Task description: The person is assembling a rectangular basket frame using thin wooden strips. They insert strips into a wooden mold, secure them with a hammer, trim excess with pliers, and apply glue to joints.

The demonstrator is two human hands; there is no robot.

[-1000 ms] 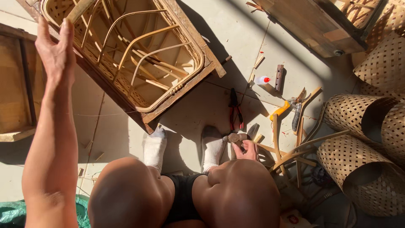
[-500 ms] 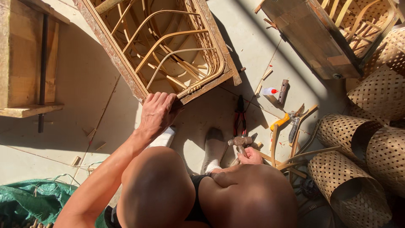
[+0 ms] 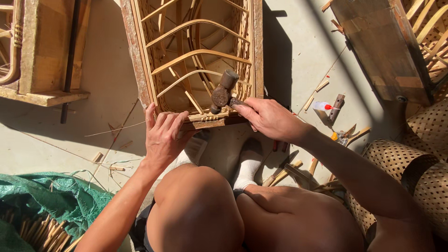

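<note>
A rectangular wooden frame with curved rattan ribs (image 3: 196, 56) lies on the concrete floor in front of my knees. My left hand (image 3: 162, 135) rests flat on its near left corner, fingers spread. My right hand (image 3: 268, 119) grips a hammer (image 3: 223, 91) close to its rusty round head, which hangs over the frame's near rail (image 3: 210, 119). My feet in white socks (image 3: 249, 161) stand just below the frame.
A wooden furniture piece (image 3: 42, 70) stands at the left, a wooden plank frame (image 3: 382, 46) at upper right. Woven baskets (image 3: 410, 163) crowd the right edge. Tools and a small glue bottle (image 3: 323, 106) lie right of my feet. A green net bag of sticks (image 3: 42, 205) sits lower left.
My left hand came down from the frame's far side to its near corner. My right hand left the tools on the floor and now holds a hammer over the frame, which sits closer.
</note>
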